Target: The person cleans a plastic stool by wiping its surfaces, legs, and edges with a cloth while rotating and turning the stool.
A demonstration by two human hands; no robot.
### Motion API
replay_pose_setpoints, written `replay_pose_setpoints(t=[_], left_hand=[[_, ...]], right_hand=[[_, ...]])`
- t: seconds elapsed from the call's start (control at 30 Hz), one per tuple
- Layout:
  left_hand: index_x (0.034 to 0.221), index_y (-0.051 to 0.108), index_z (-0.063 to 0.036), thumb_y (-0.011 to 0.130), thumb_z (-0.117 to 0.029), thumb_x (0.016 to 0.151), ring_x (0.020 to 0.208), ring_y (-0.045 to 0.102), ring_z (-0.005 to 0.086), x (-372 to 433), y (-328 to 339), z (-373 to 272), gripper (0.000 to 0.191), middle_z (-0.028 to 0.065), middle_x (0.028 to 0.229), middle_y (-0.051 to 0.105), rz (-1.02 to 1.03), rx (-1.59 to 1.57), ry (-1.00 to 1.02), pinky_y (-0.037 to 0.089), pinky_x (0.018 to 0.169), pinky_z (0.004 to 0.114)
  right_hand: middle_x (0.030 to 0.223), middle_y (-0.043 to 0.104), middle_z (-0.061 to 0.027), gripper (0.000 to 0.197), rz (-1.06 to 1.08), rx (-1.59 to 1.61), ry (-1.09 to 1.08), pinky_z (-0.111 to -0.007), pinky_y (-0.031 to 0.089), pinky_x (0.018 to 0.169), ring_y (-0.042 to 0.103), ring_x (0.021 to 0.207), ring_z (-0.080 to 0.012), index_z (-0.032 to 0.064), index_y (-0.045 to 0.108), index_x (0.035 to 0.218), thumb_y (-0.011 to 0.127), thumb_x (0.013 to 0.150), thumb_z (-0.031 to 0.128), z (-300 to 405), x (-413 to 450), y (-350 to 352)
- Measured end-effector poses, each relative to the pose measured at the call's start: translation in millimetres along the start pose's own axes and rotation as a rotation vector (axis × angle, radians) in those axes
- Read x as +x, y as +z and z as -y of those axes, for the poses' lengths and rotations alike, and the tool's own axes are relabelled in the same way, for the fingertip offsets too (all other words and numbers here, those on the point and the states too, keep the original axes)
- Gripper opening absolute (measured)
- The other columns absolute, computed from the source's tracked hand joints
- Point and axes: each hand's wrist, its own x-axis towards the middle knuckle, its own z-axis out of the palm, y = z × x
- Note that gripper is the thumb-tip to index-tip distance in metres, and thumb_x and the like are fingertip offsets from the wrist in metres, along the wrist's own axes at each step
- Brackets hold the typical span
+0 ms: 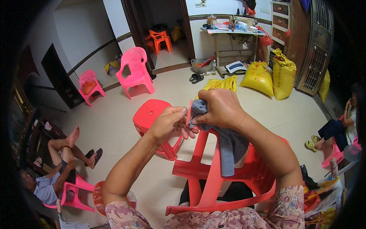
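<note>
A red plastic chair [213,174] lies tipped over across my lap, its legs towards the left and away from me. My right hand [220,110] grips a grey-blue cloth [228,151] against the end of a chair leg, and the rest of the cloth hangs over the frame. Beside it, my left hand [171,123] is at the same leg end, thumb and forefinger at its edge, the other fingers loosely curled; whether it grips the leg is unclear. Just beyond my left hand stands a red plastic stool [150,113].
Pink chairs [134,68] stand at the back left. People sit on pink chairs at the left [48,183] and right [347,126]. Yellow sacks [257,78] rest near a sewing table [233,32]; another yellow sack [221,83] lies flat beyond my hands. Dark slippers [196,78] are on the floor.
</note>
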Motion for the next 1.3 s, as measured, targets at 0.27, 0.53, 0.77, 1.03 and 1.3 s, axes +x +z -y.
replay_pose_setpoints(t=[0.27,0.53,0.77,1.03,1.3], left_hand=[[0.099,0.057,0.0048,0.037,-0.034,0.102,0.066,0.069,0.0261,5,4,6,0.043,0.0191,0.084,0.066,-0.034,0.027,0.049,0.056,0.052,0.028],[0.099,0.057,0.0052,0.035,-0.032,0.102,0.066,0.069,0.027,5,5,9,0.043,0.0196,0.084,0.066,-0.037,0.026,0.06,0.056,0.052,0.029],[0.09,0.053,0.0022,0.036,-0.033,0.102,0.066,0.069,0.0273,2,15,9,0.041,0.0221,0.082,0.066,-0.046,0.057,0.036,0.056,0.056,0.03],[0.085,0.051,-0.0009,0.037,-0.031,0.102,0.066,0.069,0.028,3,16,12,0.037,0.0222,0.078,0.066,-0.009,0.007,0.019,0.056,0.056,0.029],[0.093,0.058,0.0032,0.042,-0.025,0.1,0.067,0.069,0.0264,9,22,12,0.033,0.0205,0.08,0.067,-0.038,0.01,0.049,0.056,0.055,0.029]], right_hand=[[0.073,0.065,-0.0165,0.033,0.014,-0.114,-0.197,-0.045,0.052,0.061,0.067,0.071,-0.035,0.0066,0.067,0.081,0.079,0.059,0.027,6,7,-4],[0.084,0.065,-0.0161,0.032,0.056,-0.213,-0.226,-0.045,0.054,0.062,0.068,0.073,-0.0328,0.0084,0.066,0.089,0.076,0.062,0.021,19,4,1],[0.087,0.065,-0.0162,0.037,0.146,0.01,0.037,-0.043,0.051,0.07,0.064,0.081,-0.0361,0.0031,0.062,0.088,0.078,0.058,0.02,2,5,-9],[0.091,0.066,-0.0197,0.046,0.246,0.256,0.175,-0.04,0.049,0.077,0.064,0.09,-0.0335,-0.0001,0.062,0.093,0.081,0.057,0.021,-16,3,-12],[0.088,0.067,-0.0172,0.044,0.159,0.069,-0.044,-0.045,0.052,0.072,0.066,0.087,-0.0343,0.0037,0.065,0.094,0.08,0.057,0.023,-10,5,-15]])
